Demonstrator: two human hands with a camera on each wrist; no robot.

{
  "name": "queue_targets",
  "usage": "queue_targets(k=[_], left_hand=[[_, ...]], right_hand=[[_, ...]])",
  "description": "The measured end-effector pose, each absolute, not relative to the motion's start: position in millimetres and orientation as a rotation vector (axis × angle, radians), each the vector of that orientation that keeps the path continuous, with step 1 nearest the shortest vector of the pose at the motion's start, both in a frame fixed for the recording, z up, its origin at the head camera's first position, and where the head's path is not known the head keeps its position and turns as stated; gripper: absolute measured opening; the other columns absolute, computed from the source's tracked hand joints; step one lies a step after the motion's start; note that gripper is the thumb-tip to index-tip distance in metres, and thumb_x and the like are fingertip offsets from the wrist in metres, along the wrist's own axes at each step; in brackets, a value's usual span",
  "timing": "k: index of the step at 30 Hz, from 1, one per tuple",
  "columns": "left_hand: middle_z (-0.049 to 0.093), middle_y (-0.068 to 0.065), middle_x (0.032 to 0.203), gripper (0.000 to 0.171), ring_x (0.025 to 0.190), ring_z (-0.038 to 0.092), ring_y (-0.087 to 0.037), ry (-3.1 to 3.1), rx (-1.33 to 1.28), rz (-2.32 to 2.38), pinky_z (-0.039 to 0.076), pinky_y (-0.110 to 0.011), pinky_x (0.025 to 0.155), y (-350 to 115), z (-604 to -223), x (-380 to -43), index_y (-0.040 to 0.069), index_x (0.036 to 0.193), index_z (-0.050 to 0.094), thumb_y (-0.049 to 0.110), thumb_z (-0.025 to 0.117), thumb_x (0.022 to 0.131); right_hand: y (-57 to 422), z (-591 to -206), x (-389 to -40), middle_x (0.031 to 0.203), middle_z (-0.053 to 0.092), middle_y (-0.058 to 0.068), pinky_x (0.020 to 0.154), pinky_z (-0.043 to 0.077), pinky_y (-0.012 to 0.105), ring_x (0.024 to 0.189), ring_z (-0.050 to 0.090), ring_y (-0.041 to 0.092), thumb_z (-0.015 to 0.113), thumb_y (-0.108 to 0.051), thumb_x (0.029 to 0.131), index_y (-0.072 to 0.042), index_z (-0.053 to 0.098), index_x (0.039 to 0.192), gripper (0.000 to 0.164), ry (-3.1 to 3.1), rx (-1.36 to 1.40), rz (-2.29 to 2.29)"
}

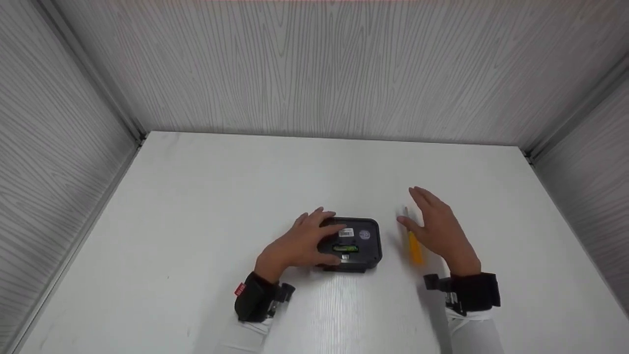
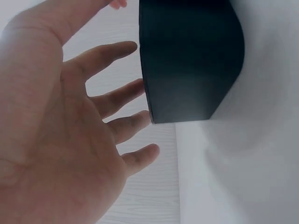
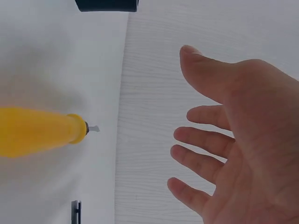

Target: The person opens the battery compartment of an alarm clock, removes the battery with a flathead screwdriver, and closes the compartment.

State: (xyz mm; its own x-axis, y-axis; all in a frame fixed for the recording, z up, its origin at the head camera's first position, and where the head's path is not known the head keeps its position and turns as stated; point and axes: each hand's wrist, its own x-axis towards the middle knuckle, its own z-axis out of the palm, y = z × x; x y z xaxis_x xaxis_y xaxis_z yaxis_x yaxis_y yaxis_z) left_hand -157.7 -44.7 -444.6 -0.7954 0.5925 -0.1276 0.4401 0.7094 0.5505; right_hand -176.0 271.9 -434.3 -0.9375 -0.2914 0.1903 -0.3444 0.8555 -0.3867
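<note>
A black box-shaped device lies on the table with its labelled face up. In a small recess in that face sits a green battery. My left hand is spread over the device's left side, thumb and forefinger reaching across its face. The left wrist view shows the other fingertips right at the edge of the dark device. To the right lies a screwdriver with a yellow handle. My right hand hovers beside and over it, fingers loosely extended and holding nothing. The screwdriver's handle is near in the right wrist view.
A white table is bounded by grey wood-grain panels at the back and both sides. A small dark strip shows low in the right wrist view. Each wrist wears a black strap, such as the right strap.
</note>
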Motion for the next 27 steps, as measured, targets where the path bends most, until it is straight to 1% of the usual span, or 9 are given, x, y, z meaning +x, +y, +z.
queue_targets(k=[5,10,17,19,23,27], left_hand=[[0.036,-0.003,0.155,0.048,0.15,0.019,-0.027,2.661,0.971,0.698,0.016,-0.049,0.121,-36,-444,-154,0.029,0.139,0.054,0.041,0.062,0.093],[0.043,0.0,0.151,0.034,0.148,0.026,-0.027,2.736,1.083,0.647,0.019,-0.055,0.119,-29,-443,-151,0.027,0.13,0.063,0.033,0.057,0.097],[0.055,0.003,0.14,0.028,0.143,0.038,-0.025,2.815,1.165,0.563,0.026,-0.055,0.117,-18,-445,-148,0.026,0.123,0.068,0.029,0.056,0.099],[0.057,0.004,0.139,0.027,0.141,0.04,-0.024,2.83,1.175,0.536,0.027,-0.054,0.116,-17,-447,-148,0.026,0.122,0.068,0.029,0.056,0.098],[0.058,0.005,0.136,0.025,0.139,0.042,-0.022,2.856,1.166,0.489,0.028,-0.055,0.116,-14,-450,-148,0.027,0.12,0.069,0.029,0.056,0.098],[0.059,0.005,0.135,0.024,0.137,0.045,-0.021,2.894,1.165,0.433,0.029,-0.055,0.115,-13,-450,-146,0.027,0.118,0.07,0.029,0.057,0.098]], right_hand=[[276,-441,-179,0.148,0.04,0.027,0.11,0.033,0.058,0.134,0.041,0.044,0.067,-0.034,0.092,0.003,0.034,0.148,0.075,-2.833,0.463,0.535],[280,-447,-181,0.146,0.042,0.028,0.109,0.033,0.06,0.133,0.041,0.043,0.067,-0.035,0.091,0.005,0.037,0.146,0.074,-2.776,0.444,0.456],[287,-455,-182,0.15,0.038,0.025,0.113,0.024,0.063,0.14,0.033,0.041,0.063,-0.041,0.093,0.001,0.036,0.148,0.074,-2.831,0.352,0.396],[289,-457,-182,0.151,0.038,0.025,0.113,0.025,0.062,0.14,0.033,0.041,0.064,-0.041,0.092,0.001,0.036,0.148,0.076,-2.841,0.337,0.384],[293,-459,-183,0.149,0.039,0.025,0.11,0.03,0.061,0.137,0.037,0.041,0.068,-0.039,0.089,0.001,0.036,0.147,0.078,-2.834,0.333,0.377],[294,-459,-183,0.147,0.042,0.025,0.109,0.032,0.061,0.135,0.04,0.041,0.07,-0.037,0.089,0.001,0.039,0.146,0.075,-2.821,0.34,0.381]])
